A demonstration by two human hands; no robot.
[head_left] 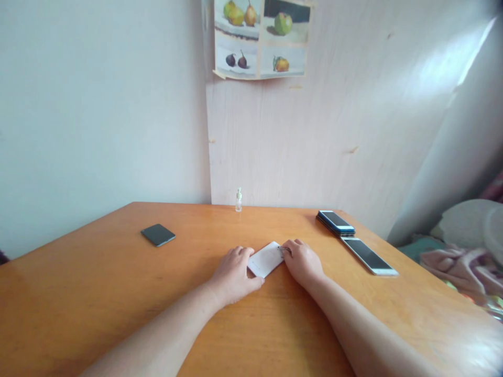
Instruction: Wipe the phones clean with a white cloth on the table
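A flat white phone (265,259), apparently back up, lies at a slant on the wooden table (220,340) between my two hands. My left hand (234,275) grips its left end, thumb along the near edge and fingers at the far side. At the opposite end, my right hand (302,262) has its fingers curled over the right edge and covers that corner. A small dark detail shows beside the right fingertips; I cannot make out what it is.
A dark phone (157,235) lies on the left. Several stacked phones (336,222) and a white-framed phone (369,256) are at the right. A small clear bottle (238,200) stands near the back edge. Beyond the right edge are crumpled cloths (463,269). Fruit pictures (259,39) hang on the wall.
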